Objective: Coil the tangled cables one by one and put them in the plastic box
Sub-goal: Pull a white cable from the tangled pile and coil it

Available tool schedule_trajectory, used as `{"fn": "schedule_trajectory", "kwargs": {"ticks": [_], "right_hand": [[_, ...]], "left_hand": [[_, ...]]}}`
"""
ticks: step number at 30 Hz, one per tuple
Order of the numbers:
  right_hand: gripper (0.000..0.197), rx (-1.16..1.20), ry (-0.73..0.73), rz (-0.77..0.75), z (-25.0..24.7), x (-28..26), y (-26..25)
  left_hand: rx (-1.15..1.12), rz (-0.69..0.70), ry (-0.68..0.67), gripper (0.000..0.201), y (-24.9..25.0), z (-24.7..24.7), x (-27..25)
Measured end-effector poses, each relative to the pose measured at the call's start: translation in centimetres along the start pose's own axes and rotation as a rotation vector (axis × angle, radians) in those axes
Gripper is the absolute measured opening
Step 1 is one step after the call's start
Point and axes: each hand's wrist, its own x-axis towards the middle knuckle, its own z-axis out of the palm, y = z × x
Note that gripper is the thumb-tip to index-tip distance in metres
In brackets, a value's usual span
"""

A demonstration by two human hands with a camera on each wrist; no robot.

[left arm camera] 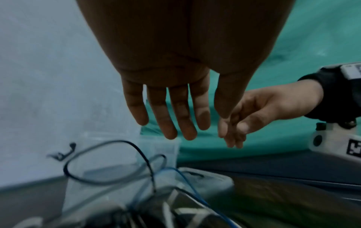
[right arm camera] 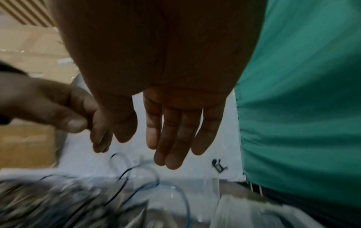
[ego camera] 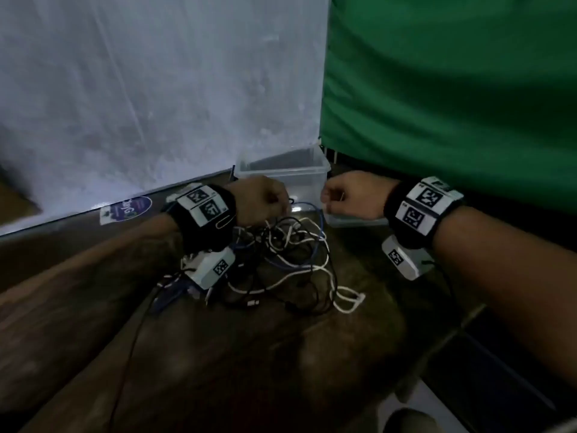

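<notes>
A tangle of black, white and blue cables (ego camera: 290,254) lies on the dark wooden table (ego camera: 249,354). A clear plastic box (ego camera: 281,170) stands just behind it against the wall. My left hand (ego camera: 265,198) and right hand (ego camera: 349,195) hover side by side above the far edge of the tangle, in front of the box. The left wrist view shows my left hand (left arm camera: 170,123) with straight fingers holding nothing, over a black loop (left arm camera: 136,148) and a blue cable (left arm camera: 187,182). My right hand (right arm camera: 171,138) is equally straight-fingered and holds nothing.
A white sheet (ego camera: 156,89) covers the wall at the back left. A green cloth (ego camera: 452,89) hangs at the back right, close beside the box. A sticker (ego camera: 128,209) lies at the table's far edge. Brown cardboard (ego camera: 15,195) shows at far left.
</notes>
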Motion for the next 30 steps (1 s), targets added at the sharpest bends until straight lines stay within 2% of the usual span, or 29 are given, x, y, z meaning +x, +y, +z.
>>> {"fn": "schedule_trajectory", "kwargs": {"ticks": [3,6,7,9,11,14,16,18,20,22,26,28,30], "right_hand": [[0.01,-0.084,-0.13,0.051,1.8,-2.5,-1.8],[0.02,-0.151,-0.342,0.112,4.0,-5.2,-2.8],[0.023,-0.139,-0.41,0.124,4.4,-5.9,-2.9],[0.026,-0.087,-0.517,0.15,5.1,-7.1,-3.3],[0.028,-0.099,-0.528,0.154,6.1,-7.8,-3.6],[0.017,-0.155,-0.467,0.129,6.7,-7.8,-3.2],[0.005,-0.075,-0.391,0.149,5.2,-7.6,-2.8],[0.009,0.033,-0.2,0.153,2.7,-7.2,-2.9],[0.014,0.139,0.034,0.112,-0.1,-6.7,-3.6],[0.02,0.173,0.161,0.054,-2.6,-6.3,-5.0],[0.021,0.119,0.246,0.004,-6.0,-5.2,-7.2],[0.022,0.162,0.267,0.001,-6.7,-4.7,-7.7],[0.023,0.207,0.307,-0.014,-7.5,-4.4,-8.4]], "left_hand": [[-0.067,0.035,-0.114,0.008,0.8,2.2,-1.9],[-0.135,-0.07,-0.25,0.013,1.5,5.6,-4.2],[-0.198,-0.048,-0.278,0.014,1.3,6.8,-4.6],[-0.093,0.019,-0.311,0.01,1.2,8.4,-5.0],[-0.023,-0.03,-0.327,0.018,0.8,9.2,-4.9],[-0.04,0.032,-0.182,0.011,1.3,8.7,-4.4],[-0.133,0.056,-0.033,0.009,1.8,8.2,-3.7],[-0.369,0.03,0.081,0.01,2.8,7.5,-3.3],[-0.593,0.03,0.112,0.02,3.9,6.6,-3.0],[-0.689,0.06,0.109,0.026,4.6,5.4,-2.6],[-0.928,-0.003,0.183,0.012,5.3,3.0,-2.3],[-0.925,-0.002,0.234,0.008,5.2,2.5,-2.3],[-0.89,-0.008,0.236,0.013,4.6,2.5,-2.4]]}}
